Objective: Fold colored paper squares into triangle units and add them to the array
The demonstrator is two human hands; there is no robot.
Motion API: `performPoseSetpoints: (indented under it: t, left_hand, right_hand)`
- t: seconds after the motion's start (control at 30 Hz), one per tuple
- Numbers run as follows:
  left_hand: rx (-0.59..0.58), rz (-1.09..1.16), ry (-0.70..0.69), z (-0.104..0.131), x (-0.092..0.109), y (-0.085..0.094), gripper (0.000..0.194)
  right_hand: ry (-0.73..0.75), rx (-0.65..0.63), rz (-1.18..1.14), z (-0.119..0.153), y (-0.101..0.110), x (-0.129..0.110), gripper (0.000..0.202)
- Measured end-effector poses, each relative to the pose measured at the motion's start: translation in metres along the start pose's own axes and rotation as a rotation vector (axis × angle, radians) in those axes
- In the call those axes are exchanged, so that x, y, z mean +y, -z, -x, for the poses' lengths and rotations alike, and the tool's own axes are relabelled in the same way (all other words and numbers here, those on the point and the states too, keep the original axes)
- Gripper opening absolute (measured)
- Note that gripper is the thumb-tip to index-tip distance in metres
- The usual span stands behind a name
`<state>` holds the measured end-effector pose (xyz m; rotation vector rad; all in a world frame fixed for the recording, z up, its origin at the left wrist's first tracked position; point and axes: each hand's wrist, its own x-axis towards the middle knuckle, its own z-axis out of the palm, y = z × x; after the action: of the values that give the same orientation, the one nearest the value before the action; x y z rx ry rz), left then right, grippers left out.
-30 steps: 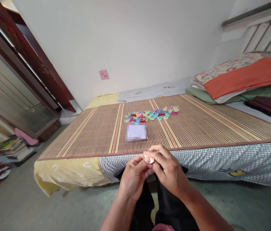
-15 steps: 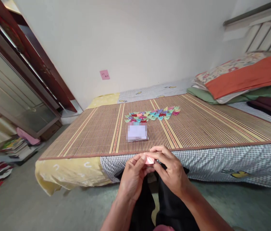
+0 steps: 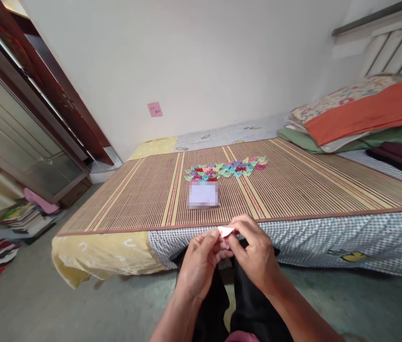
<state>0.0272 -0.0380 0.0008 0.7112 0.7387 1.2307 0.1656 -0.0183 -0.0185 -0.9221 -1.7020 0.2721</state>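
A small piece of pale pink folded paper (image 3: 225, 231) is held between my two hands, just in front of the bed's near edge. My left hand (image 3: 203, 251) pinches its left side between thumb and fingers. On the right side, my right hand (image 3: 253, 247) closes thumb and forefinger on the paper's edge. My fingertips cover part of it, so its full shape is hidden. Beyond my hands, a blurred-out pad with a whitish top (image 3: 204, 195) lies on the mat. Behind it stand several small folded-paper pieces (image 3: 236, 167) in many colours, lined up in rows.
A striped bamboo mat (image 3: 133, 194) covers the bed, over a checked and yellow sheet (image 3: 108, 256). Folded bedding with an orange band (image 3: 368, 114) is piled at the right. At the left are a cabinet (image 3: 19, 118) and stacked papers (image 3: 23, 216) on the floor.
The pink paper has been turned and now shows a paler, narrower, pointed shape. My right fingers have shifted to its right end, and my left fingers sit slightly differently.
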Motion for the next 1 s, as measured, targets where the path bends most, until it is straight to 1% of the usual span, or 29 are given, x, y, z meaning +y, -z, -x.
performPoseSetpoints:
  t: [0.1,0.2,0.33,0.5,0.67,0.73,0.87,1.0]
  left_hand:
    - [-0.073,-0.138,-0.045,0.0012,-0.001,-0.0035,0.025]
    - [-0.087,-0.276,-0.092,0.002,-0.0016,-0.0046,0.029]
    - [-0.042,-0.489,-0.179,0.0041,-0.0013,-0.0044,0.03]
    - [0.003,-0.676,-0.25,0.0066,-0.0036,-0.004,0.033]
    - [0.075,-0.838,-0.321,0.007,-0.0061,-0.0015,0.035]
    - [0.078,-0.838,-0.315,0.0071,-0.0058,-0.0008,0.035]
    - [0.051,-0.713,-0.268,0.0069,-0.0053,-0.0013,0.034]
    - [0.052,-0.61,-0.282,0.0048,-0.0055,-0.0026,0.027]
  right_hand:
    - [-0.018,0.016,0.065,0.0016,-0.0027,0.0009,0.017]
    - [-0.001,-0.003,0.109,0.0037,-0.0052,0.002,0.017]
    - [0.057,-0.021,0.12,0.0057,-0.007,0.0017,0.008]
    - [0.174,-0.065,0.153,0.0066,-0.0085,0.001,0.016]
    - [0.206,-0.057,0.168,0.0074,-0.009,-0.0001,0.017]
    - [0.211,-0.046,0.165,0.0079,-0.0085,-0.0006,0.018]
    - [0.204,-0.039,0.153,0.0081,-0.0073,-0.0005,0.019]
    - [0.204,-0.05,0.165,0.0059,-0.0068,-0.002,0.02]
